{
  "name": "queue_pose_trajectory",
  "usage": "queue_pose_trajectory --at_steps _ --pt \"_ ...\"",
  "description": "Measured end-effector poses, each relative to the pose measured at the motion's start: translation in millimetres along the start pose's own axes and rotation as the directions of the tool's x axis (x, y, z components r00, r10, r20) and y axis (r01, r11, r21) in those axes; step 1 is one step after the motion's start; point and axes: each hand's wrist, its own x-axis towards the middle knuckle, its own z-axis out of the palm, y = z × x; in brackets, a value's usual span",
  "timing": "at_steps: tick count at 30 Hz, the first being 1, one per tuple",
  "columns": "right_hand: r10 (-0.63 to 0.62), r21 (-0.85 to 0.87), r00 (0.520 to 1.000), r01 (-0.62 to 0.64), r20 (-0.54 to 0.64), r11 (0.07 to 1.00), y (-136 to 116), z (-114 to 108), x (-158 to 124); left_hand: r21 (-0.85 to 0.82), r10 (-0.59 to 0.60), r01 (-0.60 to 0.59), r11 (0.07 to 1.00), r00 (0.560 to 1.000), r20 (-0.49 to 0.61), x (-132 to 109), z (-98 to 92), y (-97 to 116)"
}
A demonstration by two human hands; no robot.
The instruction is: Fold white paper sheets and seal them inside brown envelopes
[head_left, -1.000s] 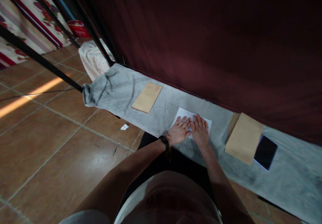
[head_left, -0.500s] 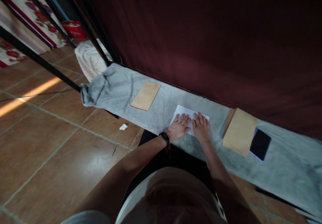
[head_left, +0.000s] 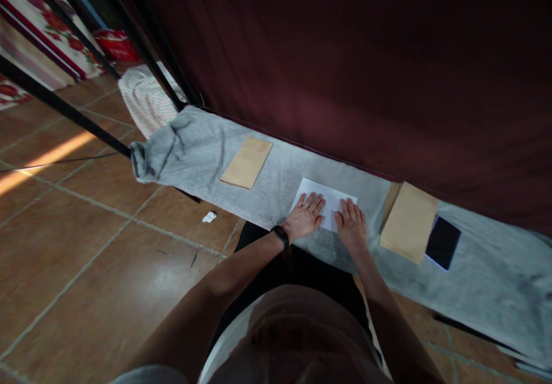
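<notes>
White paper (head_left: 330,207): in the head view, it lies on the gray cloth (head_left: 282,177), partly under the left hand (head_left: 304,218) and the right hand (head_left: 352,230).
Left hand: open, palm down, fingers spread; black band (head_left: 281,236) on the wrist.
Right hand: open too, on the paper's right side, a little apart from the left.
Brown envelope (head_left: 247,163): flat on the cloth, off to the left.
Brown pile (head_left: 409,221): to the right.
Black phone (head_left: 443,243): just beside the pile.

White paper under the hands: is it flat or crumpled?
Flat: the white paper lies straight-edged on the grey cloth, left hand and right hand upon it.
</notes>
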Motion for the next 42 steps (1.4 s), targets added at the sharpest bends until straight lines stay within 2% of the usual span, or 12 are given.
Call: queue_pose_trajectory --at_steps 5,10,13,19,23,32,42 --pt "0.004 0.007 1.000 -0.004 -0.029 1.000 9.3 -4.7 -12.7 0.002 0.003 -0.003 1.000 1.000 0.001 -0.1 0.4 0.5" --pt "0.089 0.025 0.994 -0.088 -0.064 0.996 9.7 -11.7 -21.8 0.010 0.001 -0.001 1.000 1.000 0.008 0.3 1.6 -0.3" --pt "0.092 0.081 0.993 -0.086 -0.073 0.993 0.1 -16.7 -24.3 0.002 0.001 -0.001 1.000 1.000 0.002 0.1 1.0 -0.8" --pt "-0.076 0.141 0.997 0.072 0.025 0.987 -35.1 -23.5 -30.4 -0.031 -0.011 0.011 0.999 1.000 -0.014 -0.9 -2.4 -2.0" --pt "-0.067 0.108 0.996 0.060 0.060 0.992 -45.6 -24.4 -33.4 -0.035 -0.011 0.010 0.999 1.000 -0.026 -0.1 -2.9 -3.0" --pt "-0.010 0.074 0.999 0.007 0.034 0.997 -28.8 -28.0 -41.0 -0.024 -0.029 0.028 0.999 0.998 -0.055 -0.8 -4.7 -2.8" --pt "0.028 0.075 1.000 -0.028 -0.004 0.997 -26.7 -27.8 -46.8 0.021 -0.113 0.113 0.993 0.994 -0.004 1.5 -9.5 2.0"
